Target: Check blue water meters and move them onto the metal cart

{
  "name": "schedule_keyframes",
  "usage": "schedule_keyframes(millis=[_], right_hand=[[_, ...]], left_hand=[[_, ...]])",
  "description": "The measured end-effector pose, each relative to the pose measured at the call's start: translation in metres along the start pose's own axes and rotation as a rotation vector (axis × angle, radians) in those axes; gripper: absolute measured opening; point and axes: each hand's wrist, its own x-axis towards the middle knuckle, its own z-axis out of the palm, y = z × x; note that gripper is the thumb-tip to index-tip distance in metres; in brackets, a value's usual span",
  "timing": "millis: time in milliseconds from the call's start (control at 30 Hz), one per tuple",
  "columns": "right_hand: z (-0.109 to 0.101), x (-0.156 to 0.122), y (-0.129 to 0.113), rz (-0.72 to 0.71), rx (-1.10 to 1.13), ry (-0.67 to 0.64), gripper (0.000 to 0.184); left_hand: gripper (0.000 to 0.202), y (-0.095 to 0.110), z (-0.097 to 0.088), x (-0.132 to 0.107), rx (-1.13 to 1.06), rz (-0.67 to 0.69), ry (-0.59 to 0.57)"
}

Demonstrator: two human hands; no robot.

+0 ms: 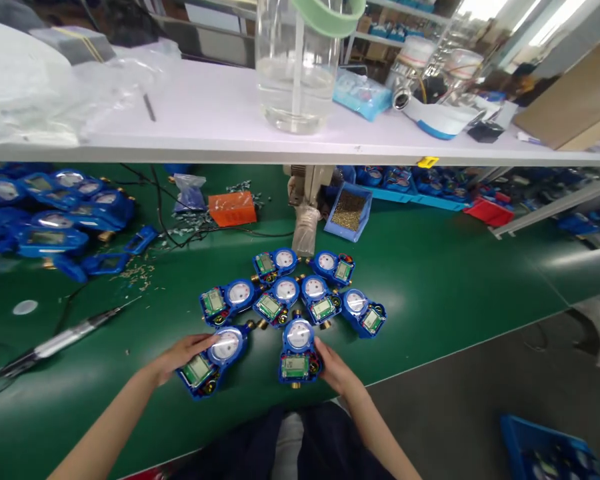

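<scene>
My left hand (pixel 186 353) is closed on the side of a blue water meter (pixel 226 347), its thumb and fingers near the round dial. That meter lies tilted, with its green circuit board and small display uncovered. To the right, my right hand (pixel 333 368) grips the right side of another water meter (pixel 299 333), which sits dial away from me and display toward me. Several more open blue meters fan out just beyond, among them one at the left (pixel 239 292), one at the right (pixel 355 301) and one at the back (pixel 285 259). The fingertips under both meters are hidden.
An electric screwdriver (pixel 75 338) lies at left, near a pile of blue meters (pixel 50 238). Behind stand an orange box (pixel 233 209), a hanging tool (pixel 305 230) and a blue tray of small brass-coloured parts (pixel 363 223). A white shelf (pixel 205 143) crosses above the green bench (pixel 445 280).
</scene>
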Motion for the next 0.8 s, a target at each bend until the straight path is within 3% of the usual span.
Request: schedule_keyframes(millis=[133, 267, 400, 533, 800], right_hand=[[0.006, 0.007, 0.004, 0.015, 0.090, 0.022, 0.055], [0.003, 0.016, 0.014, -0.003, 0.096, 0.115, 0.053], [0.001, 0.022, 0.023, -0.030, 0.046, 0.211, 0.052], [0.003, 0.023, 0.025, -0.071, 0.007, 0.223, 0.052], [-0.004, 0.017, 0.016, -0.068, -0.107, 0.179, 0.051]], left_hand=[[0.075, -0.014, 0.017, -0.003, -0.140, 0.007, -0.005], [0.071, -0.046, 0.038, -0.006, -0.268, 0.021, 0.063], [0.064, -0.067, 0.053, -0.012, -0.237, 0.058, 0.012], [0.064, -0.063, 0.065, -0.009, -0.154, 0.110, -0.025], [0.064, -0.045, 0.098, 0.015, -0.188, 0.143, 0.026]])
